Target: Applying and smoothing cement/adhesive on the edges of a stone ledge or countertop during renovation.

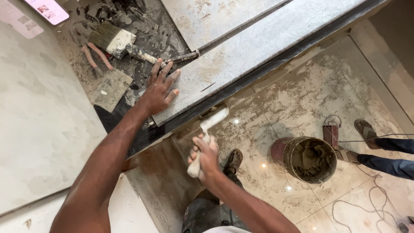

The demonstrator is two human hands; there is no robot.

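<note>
At far left a pale wall tile [39,129] fills the frame's edge, with a phone [47,9] lying near its top corner. Beside it, on gritty dark ground, rest a wide paintbrush [113,39], red-handled pliers [95,55] and a small square tile offcut [110,88]. Your left hand [158,89] lies flat, fingers spread, pressing on the near end of a long grey stone slab [258,47] that runs up to the right. Just below the slab's edge, your right hand [205,157] is closed around the mortar-caked handle of a trowel-like tool [208,129], its tip touching the slab's dark underside. Further right, a bucket of wet mortar [309,159] stands on the smeared floor tiles [302,95], near another person's sandalled feet [366,129]
</note>
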